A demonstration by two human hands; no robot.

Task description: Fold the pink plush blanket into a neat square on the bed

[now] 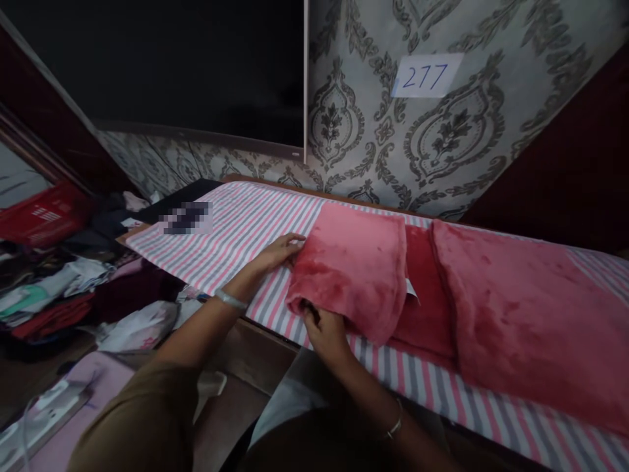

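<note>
A red plush blanket (363,262) lies partly folded on a striped cloth, its left part turned over so that the pinkish side shows. A darker red strip (425,295) runs between this flap and the wide right-hand part (531,314). From under the flap's right edge a white label (411,290) sticks out. My left hand (281,253) rests palm down at the flap's left edge, its fingers stretched out and touching the plush. At the near left corner, my right hand (327,333) is closed on the blanket's rolled edge; some of its fingertips are hidden.
The pink, grey and white striped cloth (246,223) covers a long table against the patterned wall. A large dark screen (196,65) hangs above. Clothes and bags (137,324) are heaped at the left, with a power strip (46,413) at the lower left.
</note>
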